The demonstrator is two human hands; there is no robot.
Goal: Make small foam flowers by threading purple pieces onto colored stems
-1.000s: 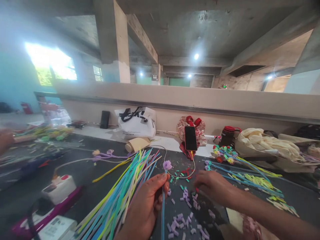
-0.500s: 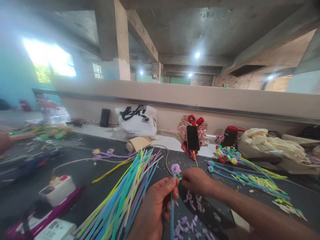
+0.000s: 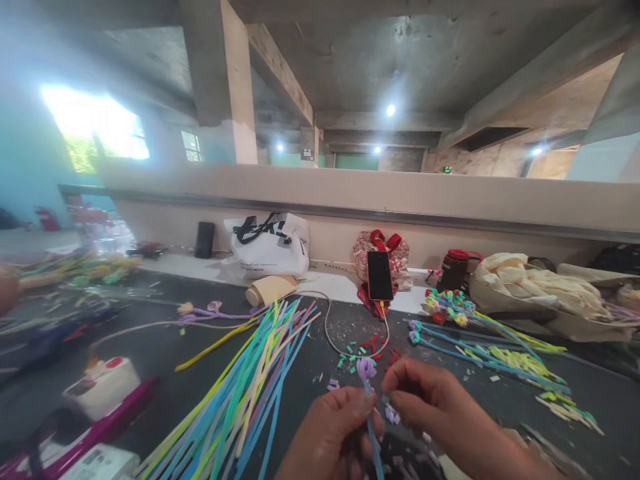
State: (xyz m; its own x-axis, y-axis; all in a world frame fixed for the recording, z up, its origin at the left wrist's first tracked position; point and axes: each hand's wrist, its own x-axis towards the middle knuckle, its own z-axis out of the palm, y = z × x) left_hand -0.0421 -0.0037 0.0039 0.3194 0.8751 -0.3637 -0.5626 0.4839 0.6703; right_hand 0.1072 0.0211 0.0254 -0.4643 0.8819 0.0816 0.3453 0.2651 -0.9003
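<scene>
Pinching a thin blue stem [image 3: 373, 437] between thumb and forefinger, the left hand [image 3: 330, 433] is gripping it just below a small purple flower head [image 3: 366, 368], at six o'clock on the dark worktop [image 3: 165, 353]. The right hand [image 3: 430, 400] is closing its fingers [image 3: 395, 385] on the stem from the three o'clock side, touching it close under the head; a tiny purple piece appears to be sitting at the fingertips, though this is too small to confirm.

Handling assessment: the stem is judged very light, slender and bendable, likely to flex if held far from the working point. The head looks soft and easily crushed, so the hold belongs on the stem directly beneath it.

A fan of loose coloured strips [image 3: 250, 387] is lying at nine o'clock of the hands. Finished flower stems [image 3: 480, 340] are resting at two o'clock. A phone [image 3: 379, 275] is charging at twelve o'clock.

Writing: the white bag [image 3: 270, 247] is carrying bold black lettering, partly folded and not readable. A label on the white box [image 3: 100, 461] at eight o'clock is blurred.
</scene>
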